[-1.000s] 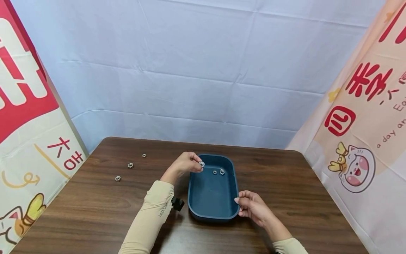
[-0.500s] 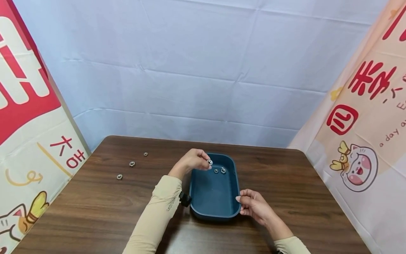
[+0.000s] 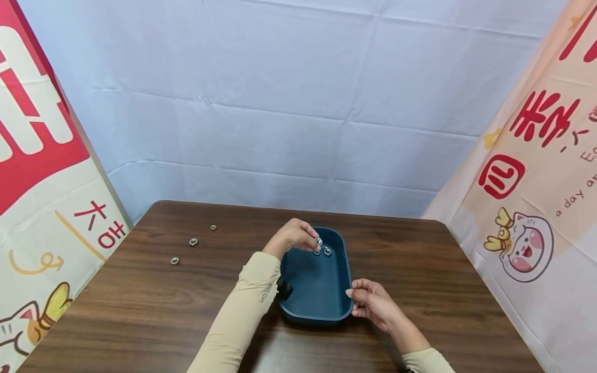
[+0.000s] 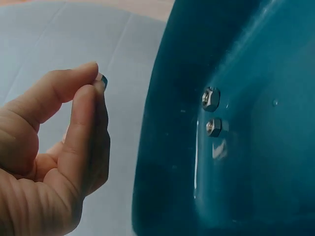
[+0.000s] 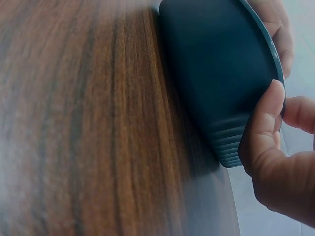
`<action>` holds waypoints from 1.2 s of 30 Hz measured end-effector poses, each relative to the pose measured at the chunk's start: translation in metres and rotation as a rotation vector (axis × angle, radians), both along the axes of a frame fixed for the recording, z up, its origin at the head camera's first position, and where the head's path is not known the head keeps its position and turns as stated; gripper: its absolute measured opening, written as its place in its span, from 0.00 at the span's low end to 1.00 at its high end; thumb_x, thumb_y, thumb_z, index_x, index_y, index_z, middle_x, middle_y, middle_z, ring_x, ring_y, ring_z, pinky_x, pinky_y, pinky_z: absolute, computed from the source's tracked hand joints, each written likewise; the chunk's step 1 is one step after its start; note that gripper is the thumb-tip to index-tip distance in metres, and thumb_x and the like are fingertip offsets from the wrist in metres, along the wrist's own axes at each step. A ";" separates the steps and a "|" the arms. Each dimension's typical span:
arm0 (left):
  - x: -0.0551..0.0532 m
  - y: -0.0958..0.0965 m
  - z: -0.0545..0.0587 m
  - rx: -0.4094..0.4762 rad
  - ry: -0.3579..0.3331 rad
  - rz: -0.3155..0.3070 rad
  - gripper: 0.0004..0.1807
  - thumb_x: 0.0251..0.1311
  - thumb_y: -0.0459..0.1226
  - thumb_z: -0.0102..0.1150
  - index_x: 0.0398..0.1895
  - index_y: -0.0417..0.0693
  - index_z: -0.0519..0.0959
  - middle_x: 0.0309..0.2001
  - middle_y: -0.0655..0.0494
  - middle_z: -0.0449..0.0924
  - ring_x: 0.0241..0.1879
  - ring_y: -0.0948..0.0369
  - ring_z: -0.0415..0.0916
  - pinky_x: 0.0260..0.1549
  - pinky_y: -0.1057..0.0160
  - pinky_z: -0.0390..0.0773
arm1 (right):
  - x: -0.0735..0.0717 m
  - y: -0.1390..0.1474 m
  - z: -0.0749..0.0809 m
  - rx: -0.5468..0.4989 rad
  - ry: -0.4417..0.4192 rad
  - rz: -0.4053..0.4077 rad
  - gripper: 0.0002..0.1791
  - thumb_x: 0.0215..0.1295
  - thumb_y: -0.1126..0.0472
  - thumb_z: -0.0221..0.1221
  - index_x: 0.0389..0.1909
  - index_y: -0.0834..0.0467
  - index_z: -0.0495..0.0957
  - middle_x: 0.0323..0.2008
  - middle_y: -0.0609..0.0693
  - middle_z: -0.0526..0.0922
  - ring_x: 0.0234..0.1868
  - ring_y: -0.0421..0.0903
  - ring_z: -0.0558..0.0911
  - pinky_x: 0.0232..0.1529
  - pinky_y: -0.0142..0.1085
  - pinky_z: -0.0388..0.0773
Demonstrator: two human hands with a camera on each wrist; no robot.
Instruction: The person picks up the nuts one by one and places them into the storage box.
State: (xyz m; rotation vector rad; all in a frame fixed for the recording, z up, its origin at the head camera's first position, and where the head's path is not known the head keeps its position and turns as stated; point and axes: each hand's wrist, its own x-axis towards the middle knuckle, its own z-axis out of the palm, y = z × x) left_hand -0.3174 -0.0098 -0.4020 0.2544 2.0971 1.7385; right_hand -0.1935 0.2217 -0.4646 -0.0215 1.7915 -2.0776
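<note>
My left hand (image 3: 297,236) pinches a shiny metal nut (image 3: 319,241) between thumb and fingertips, over the far part of a blue rectangular tray (image 3: 310,290). In the left wrist view only a sliver of that nut shows past the fingertips (image 4: 88,73). Two hex nuts lie on the tray floor near its far end: a larger nut (image 4: 211,99) and a smaller nut (image 4: 213,127). At the tray's near right corner, my right hand (image 3: 373,304) grips the rim, thumb on one side and fingers on the other, as the right wrist view also shows.
Three more nuts sit apart on the left of the brown wooden table (image 3: 140,311): a near nut (image 3: 174,261), a middle nut (image 3: 193,242) and a small far nut (image 3: 213,227). Behind the table hangs a pale cloth (image 3: 280,103), with printed banners at both sides.
My left hand has moved right with the nut, from the tray's left edge to over the two nuts inside. The right hand keeps its hold on the rim.
</note>
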 end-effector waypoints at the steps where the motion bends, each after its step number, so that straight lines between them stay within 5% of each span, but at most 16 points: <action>1: -0.001 0.002 -0.001 -0.003 -0.005 0.003 0.10 0.43 0.21 0.67 0.30 0.34 0.80 0.29 0.44 0.80 0.27 0.55 0.81 0.36 0.55 0.80 | 0.000 0.000 0.000 0.001 0.000 0.001 0.09 0.61 0.67 0.56 0.36 0.61 0.64 0.24 0.50 0.69 0.19 0.40 0.73 0.23 0.30 0.75; 9: -0.006 0.014 -0.009 -0.024 -0.068 0.013 0.08 0.43 0.20 0.65 0.29 0.34 0.80 0.27 0.44 0.81 0.27 0.55 0.81 0.34 0.56 0.80 | 0.001 -0.001 0.001 0.006 0.009 0.007 0.09 0.62 0.67 0.56 0.36 0.61 0.64 0.23 0.50 0.69 0.20 0.40 0.72 0.24 0.30 0.76; 19: -0.007 0.026 -0.018 -0.069 -0.142 0.051 0.13 0.46 0.20 0.63 0.38 0.29 0.80 0.28 0.45 0.82 0.27 0.58 0.81 0.43 0.53 0.77 | 0.001 0.001 0.002 -0.003 0.000 0.008 0.10 0.61 0.67 0.57 0.36 0.61 0.63 0.24 0.50 0.69 0.20 0.40 0.72 0.23 0.30 0.76; 27: -0.007 0.039 -0.026 -0.114 -0.176 0.131 0.06 0.48 0.21 0.64 0.32 0.32 0.82 0.26 0.45 0.82 0.28 0.57 0.82 0.33 0.60 0.80 | 0.000 0.002 0.002 -0.003 -0.002 0.010 0.09 0.62 0.67 0.56 0.37 0.61 0.63 0.24 0.50 0.69 0.20 0.40 0.72 0.23 0.30 0.76; 36: -0.012 0.048 -0.043 -0.253 -0.222 0.148 0.05 0.49 0.23 0.64 0.32 0.33 0.83 0.24 0.47 0.82 0.22 0.60 0.80 0.26 0.66 0.80 | 0.000 0.002 0.002 -0.006 0.000 0.010 0.09 0.62 0.68 0.55 0.37 0.62 0.63 0.24 0.50 0.69 0.20 0.40 0.73 0.23 0.30 0.76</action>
